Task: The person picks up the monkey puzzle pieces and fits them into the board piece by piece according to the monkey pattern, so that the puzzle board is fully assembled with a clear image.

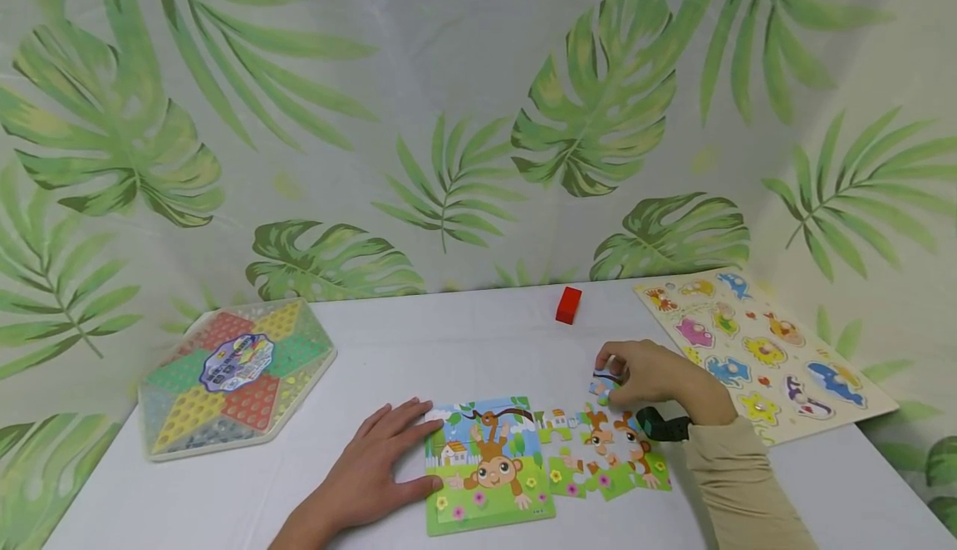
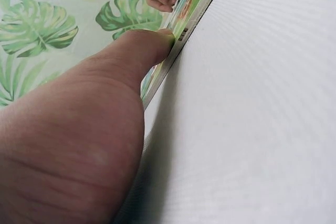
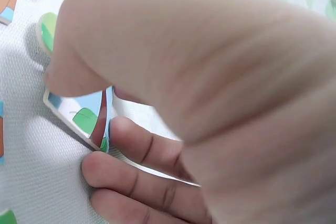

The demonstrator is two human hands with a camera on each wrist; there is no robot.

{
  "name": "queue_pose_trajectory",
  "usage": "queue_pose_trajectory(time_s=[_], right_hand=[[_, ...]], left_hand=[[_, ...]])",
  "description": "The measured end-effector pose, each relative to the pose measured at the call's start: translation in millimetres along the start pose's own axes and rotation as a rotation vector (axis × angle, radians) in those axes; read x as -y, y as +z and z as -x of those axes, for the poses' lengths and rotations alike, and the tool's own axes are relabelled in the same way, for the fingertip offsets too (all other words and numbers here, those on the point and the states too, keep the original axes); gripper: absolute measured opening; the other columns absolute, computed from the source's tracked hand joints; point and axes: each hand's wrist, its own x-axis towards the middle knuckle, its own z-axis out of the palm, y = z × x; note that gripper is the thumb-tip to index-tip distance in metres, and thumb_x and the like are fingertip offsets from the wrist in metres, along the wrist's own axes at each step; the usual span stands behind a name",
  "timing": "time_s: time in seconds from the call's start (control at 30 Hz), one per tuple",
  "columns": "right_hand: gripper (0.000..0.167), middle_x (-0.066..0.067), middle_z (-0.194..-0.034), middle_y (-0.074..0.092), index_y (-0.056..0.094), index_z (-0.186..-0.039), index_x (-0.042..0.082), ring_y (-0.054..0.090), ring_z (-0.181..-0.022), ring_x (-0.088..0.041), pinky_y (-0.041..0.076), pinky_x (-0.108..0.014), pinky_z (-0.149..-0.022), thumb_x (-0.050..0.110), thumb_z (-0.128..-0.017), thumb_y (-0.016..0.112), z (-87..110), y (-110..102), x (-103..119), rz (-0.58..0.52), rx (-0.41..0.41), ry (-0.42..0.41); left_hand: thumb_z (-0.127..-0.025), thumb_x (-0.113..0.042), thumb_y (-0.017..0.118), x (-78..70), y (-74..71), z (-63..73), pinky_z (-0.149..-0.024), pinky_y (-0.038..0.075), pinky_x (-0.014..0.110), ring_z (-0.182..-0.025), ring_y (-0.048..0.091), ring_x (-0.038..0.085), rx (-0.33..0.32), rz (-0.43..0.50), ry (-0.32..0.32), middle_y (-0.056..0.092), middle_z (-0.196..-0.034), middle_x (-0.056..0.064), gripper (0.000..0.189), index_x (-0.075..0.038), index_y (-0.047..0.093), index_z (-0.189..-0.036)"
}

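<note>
A monkey puzzle board lies on the white table, showing a monkey, a small house and a green lawn. Along its left side rests my left hand, fingers extended at the upper corner and thumb on the edge; the left wrist view shows that thumb on the rim. To the right lie several loose jigsaw pieces, forming part of a monkey picture with gaps. Above them, my right hand pinches a jigsaw piece with blue sky, a green leaf and a brown branch, tilted near the tabletop.
A hexagonal board game box stands at the left. Toward the back is a red block. An animal peg puzzle board lies at the right, beyond my right forearm. Leaf-print cloth hangs behind the table.
</note>
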Motion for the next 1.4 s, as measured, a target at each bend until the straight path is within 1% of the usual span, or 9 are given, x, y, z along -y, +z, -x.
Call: queue_pose_trajectory(time_s=[0.27,0.47,0.77,1.07,1.27,1.4], right_hand=[[0.037,0.001,-0.096,0.066,0.066,-0.110,0.017,0.057,-0.083,-0.015,0.052,-0.033,-0.074,0.019,-0.078,0.083,-0.8,0,1,-0.003,0.000,-0.002],[0.037,0.002,-0.088,0.063,0.067,-0.110,0.016,0.053,-0.079,-0.015,0.048,-0.031,-0.070,0.021,-0.077,0.084,-2.6,0,2,0.003,-0.005,-0.022],[0.034,0.004,-0.078,0.055,0.067,-0.108,0.015,0.048,-0.071,-0.010,0.042,-0.026,-0.064,0.014,-0.076,0.079,-4.2,0,4,0.019,-0.021,-0.094],[0.036,0.004,-0.079,0.057,0.067,-0.109,0.015,0.050,-0.070,-0.009,0.045,-0.025,-0.065,0.014,-0.076,0.080,-5.9,3,8,-0.005,-0.025,-0.133],[0.036,0.003,-0.086,0.061,0.067,-0.109,0.015,0.053,-0.070,-0.008,0.049,-0.024,-0.066,0.013,-0.075,0.079,-5.7,2,17,-0.016,-0.024,-0.156],[0.024,0.007,-0.076,0.057,0.069,-0.102,0.014,0.048,-0.063,-0.003,0.044,-0.021,-0.059,0.005,-0.079,0.069,-8.4,5,19,0.019,-0.064,-0.207]], left_hand=[[-0.089,-0.068,0.067,0.4,0.3,-0.1,-0.125,0.020,0.043,-0.151,0.038,0.021,0.013,0.010,-0.011,0.048,-0.159,-0.003,0.070,-0.027,0.061,-0.145],[-0.089,-0.069,0.066,0.3,0.7,0.1,-0.124,0.018,0.041,-0.151,0.039,0.021,0.018,0.011,-0.016,0.048,-0.159,-0.003,0.070,-0.028,0.061,-0.145],[-0.089,-0.067,0.068,0.1,-0.5,0.6,-0.124,0.021,0.044,-0.150,0.041,0.023,-0.001,0.010,-0.001,0.050,-0.157,-0.001,0.069,-0.026,0.062,-0.144],[-0.089,-0.068,0.066,-0.4,-0.4,-0.1,-0.125,0.020,0.044,-0.151,0.038,0.020,0.011,0.020,-0.016,0.049,-0.158,-0.003,0.070,-0.027,0.061,-0.145],[-0.088,-0.067,0.068,-1.1,-0.7,0.0,-0.124,0.022,0.044,-0.150,0.040,0.020,-0.005,0.007,-0.006,0.050,-0.157,-0.003,0.069,-0.027,0.061,-0.144],[-0.089,-0.066,0.068,-1.7,-0.9,0.6,-0.123,0.026,0.048,-0.149,0.043,0.021,-0.028,-0.005,0.011,0.052,-0.156,-0.002,0.067,-0.027,0.063,-0.143]])
